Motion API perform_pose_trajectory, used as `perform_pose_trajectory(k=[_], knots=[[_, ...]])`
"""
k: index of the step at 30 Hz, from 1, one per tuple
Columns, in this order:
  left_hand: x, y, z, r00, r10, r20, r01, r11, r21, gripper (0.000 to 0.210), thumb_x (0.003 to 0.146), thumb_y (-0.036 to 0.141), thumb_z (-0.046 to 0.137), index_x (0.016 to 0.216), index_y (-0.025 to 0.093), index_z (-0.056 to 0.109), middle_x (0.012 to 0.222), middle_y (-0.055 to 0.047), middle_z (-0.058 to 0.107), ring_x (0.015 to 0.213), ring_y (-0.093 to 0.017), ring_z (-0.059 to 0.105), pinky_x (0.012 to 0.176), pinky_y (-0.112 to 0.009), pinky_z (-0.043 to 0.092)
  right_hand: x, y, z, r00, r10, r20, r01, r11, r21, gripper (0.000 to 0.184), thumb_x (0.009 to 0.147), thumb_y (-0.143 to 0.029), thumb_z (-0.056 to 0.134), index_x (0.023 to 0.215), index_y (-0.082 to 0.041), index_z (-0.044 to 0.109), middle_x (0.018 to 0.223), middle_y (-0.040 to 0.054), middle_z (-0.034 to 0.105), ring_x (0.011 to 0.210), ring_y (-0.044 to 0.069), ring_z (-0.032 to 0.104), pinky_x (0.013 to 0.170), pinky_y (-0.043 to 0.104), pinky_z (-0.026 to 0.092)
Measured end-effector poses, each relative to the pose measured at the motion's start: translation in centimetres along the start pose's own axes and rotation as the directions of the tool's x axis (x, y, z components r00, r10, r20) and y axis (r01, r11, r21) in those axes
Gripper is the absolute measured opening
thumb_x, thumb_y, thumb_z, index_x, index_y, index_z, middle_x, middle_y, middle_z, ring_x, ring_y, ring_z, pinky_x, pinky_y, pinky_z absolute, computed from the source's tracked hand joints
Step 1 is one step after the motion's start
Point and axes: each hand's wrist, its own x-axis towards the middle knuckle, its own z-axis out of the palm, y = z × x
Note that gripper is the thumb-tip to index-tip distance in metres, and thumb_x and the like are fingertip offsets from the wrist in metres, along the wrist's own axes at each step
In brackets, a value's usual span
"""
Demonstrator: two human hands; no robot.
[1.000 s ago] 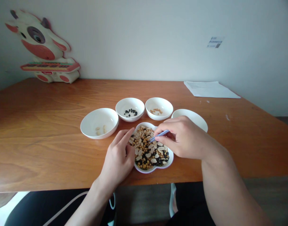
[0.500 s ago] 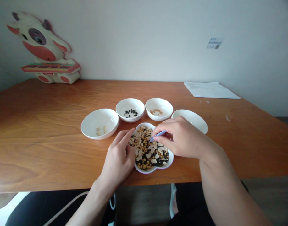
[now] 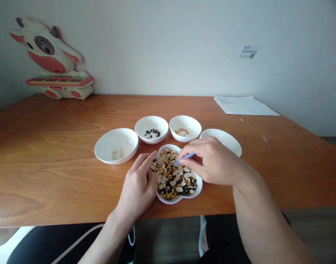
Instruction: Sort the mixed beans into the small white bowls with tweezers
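Note:
A white lobed dish (image 3: 170, 201), full of mixed peanut halves, yellow beans and black beans, sits between my hands near the table's front edge. My left hand (image 3: 139, 185) holds its left side, with fingertips at the rim and the other fingers curled. Pinched in my right hand (image 3: 209, 161) is a pair of light purple tweezers (image 3: 187, 156), tips down among the beans at the dish's middle. Whether a bean is between the tips I cannot tell. My right hand partly hides the dish's upper right side and the front of the rightmost bowl.
Behind the dish, white bowls form an arc: one with a few peanut pieces (image 3: 102, 148), one with black beans (image 3: 142, 126), one with yellow beans (image 3: 191, 124), and a rightmost bowl (image 3: 225, 139). A cow keyboard toy (image 3: 55, 62) and papers (image 3: 246, 105) lie farther back.
The whole view has shifted very slightly. Both hands, the tweezers and the dish keep nearly the same places.

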Motion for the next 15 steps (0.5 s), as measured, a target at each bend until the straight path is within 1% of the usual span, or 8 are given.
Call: perform_pose_trajectory(k=[4,10,15], knots=[[-0.05,0.04,-0.03,1.000,0.001,-0.004,-0.001,1.000,-0.006,0.050,0.083,0.011,0.041,0.130,0.014,0.057,0.121,-0.010,0.061,0.109,-0.023,0.062,0.094,-0.035,0.053,-0.08,-0.02,0.02,1.000,0.002,-0.003,-0.002,1.000,-0.001,0.014,0.084,-0.017,0.060,0.079,-0.018,0.074,0.072,0.0013,0.072,0.063,0.013,0.061,0.061,0.026,0.040],[-0.08,0.04,-0.05,1.000,-0.003,0.000,0.003,1.000,-0.008,0.050,0.083,0.010,0.041,0.131,0.013,0.057,0.122,-0.010,0.061,0.110,-0.022,0.061,0.095,-0.033,0.052,0.04,0.06,0.19,1.000,0.023,0.010,-0.023,1.000,-0.012,0.014,0.085,-0.019,0.061,0.080,-0.018,0.074,0.076,0.0024,0.073,0.067,0.014,0.062,0.063,0.026,0.041],[-0.09,0.11,-0.04,1.000,-0.003,-0.007,0.003,1.000,-0.006,0.050,0.083,0.009,0.042,0.130,0.013,0.057,0.123,-0.009,0.060,0.110,-0.021,0.061,0.094,-0.033,0.053,0.07,0.10,0.32,0.999,0.027,0.031,-0.026,0.999,-0.039,0.014,0.085,-0.020,0.061,0.082,-0.019,0.075,0.077,0.0022,0.074,0.063,0.013,0.060,0.063,0.027,0.041]])
